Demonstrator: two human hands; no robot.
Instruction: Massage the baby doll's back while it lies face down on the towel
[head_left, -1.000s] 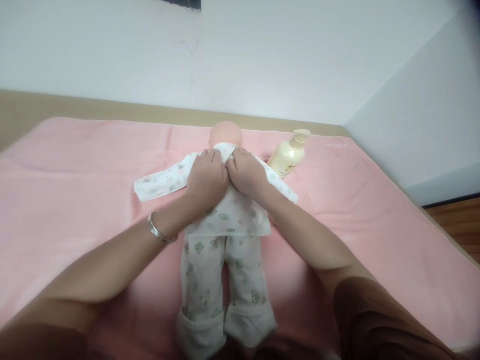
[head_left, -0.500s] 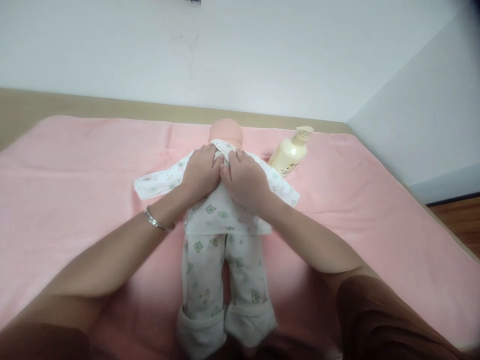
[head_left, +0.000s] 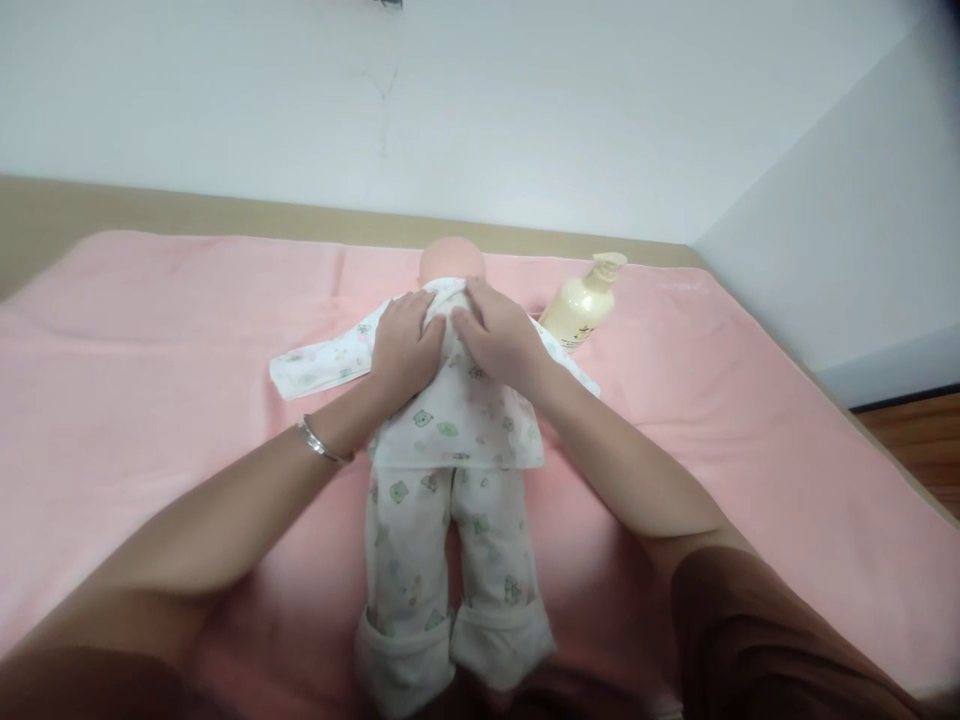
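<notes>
A baby doll [head_left: 452, 257] lies on its back in the middle, feet end towards me. It wears a white long-sleeved shirt [head_left: 446, 430] and matching trousers [head_left: 405, 540] with small green prints and turned-up cuffs. My left hand [head_left: 411, 338] rests flat on the shirt's upper chest, on the left side near the collar, thumb apart from the fingers. Opposite it, my right hand [head_left: 504, 335] lies on the right side of the chest, its fingertips at the collar edge and its thumb spread away. The doll's face is hidden from this angle.
A pale yellow pump bottle [head_left: 581, 305] leans or lies beside the doll's right-hand sleeve. Under everything spreads a pink sheet [head_left: 150, 400], over a tan surface edge [head_left: 225, 210] against the white wall [head_left: 525, 110]. Wooden flooring [head_left: 919, 435] shows at far right.
My right hand has shifted slightly up and right along the collar, its thumb moving away from my left hand. The collar looks smoother. The left hand has hardly moved; doll and bottle stay put.
</notes>
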